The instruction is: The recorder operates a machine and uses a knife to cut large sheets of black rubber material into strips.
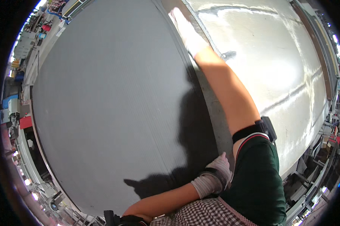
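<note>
A broad dark grey sheet [113, 98] lies flat over the work surface, smooth, with faint parallel lines down its middle. My right arm reaches far forward. At its end my right hand [183, 30], in a whitish glove, rests at the far part of the sheet's right edge, fingers stretched out. Close to my body, my left hand [219, 168], in a pale glove with a dark strap, is bent round at the near part of the same edge. Its fingers look closed, one tip pointing forward; what lies under them is hidden. My shadow falls on the sheet beside both arms.
Right of the sheet, past a narrow grey strip, a glossy pale tabletop [286, 49] reflects bright light. A brown-edged rail [316, 49] bounds it on the right. At the left stand a fan [55, 205], a red block [25, 122] and machinery.
</note>
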The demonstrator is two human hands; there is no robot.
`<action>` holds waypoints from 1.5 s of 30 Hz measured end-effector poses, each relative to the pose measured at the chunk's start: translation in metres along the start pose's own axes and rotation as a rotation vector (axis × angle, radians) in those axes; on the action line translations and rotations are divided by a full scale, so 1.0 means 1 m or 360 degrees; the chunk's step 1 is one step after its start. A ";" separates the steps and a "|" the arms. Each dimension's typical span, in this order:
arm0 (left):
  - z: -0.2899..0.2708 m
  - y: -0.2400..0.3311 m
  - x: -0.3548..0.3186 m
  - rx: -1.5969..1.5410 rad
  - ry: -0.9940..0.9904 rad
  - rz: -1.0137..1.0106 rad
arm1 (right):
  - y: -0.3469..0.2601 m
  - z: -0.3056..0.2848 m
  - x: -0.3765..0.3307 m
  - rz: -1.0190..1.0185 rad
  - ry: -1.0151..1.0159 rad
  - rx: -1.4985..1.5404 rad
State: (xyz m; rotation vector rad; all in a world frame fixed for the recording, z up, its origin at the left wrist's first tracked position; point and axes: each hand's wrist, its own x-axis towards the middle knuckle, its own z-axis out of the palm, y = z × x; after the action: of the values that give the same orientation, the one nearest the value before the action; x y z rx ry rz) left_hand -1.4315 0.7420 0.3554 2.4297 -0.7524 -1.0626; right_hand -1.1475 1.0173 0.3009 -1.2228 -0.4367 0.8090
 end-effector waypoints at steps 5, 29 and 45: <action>0.009 0.012 -0.008 0.0219 0.0096 -0.0081 | 0.001 -0.042 -0.168 -0.0205 -0.0167 -0.1432; 0.093 0.191 0.106 0.0284 0.0248 -0.0297 | 0.009 -0.126 -0.275 -0.0176 -0.0182 -0.0881; 0.277 0.273 0.305 0.0995 0.0909 -0.0381 | -0.002 -0.186 -0.353 -0.0210 -0.0273 -0.0482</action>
State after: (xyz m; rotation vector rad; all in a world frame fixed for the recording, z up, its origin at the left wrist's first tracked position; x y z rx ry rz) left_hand -1.5543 0.3066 0.1554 3.1870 -0.6647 -0.1446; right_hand -1.2492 0.6310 0.2877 -1.3917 -0.7946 0.7547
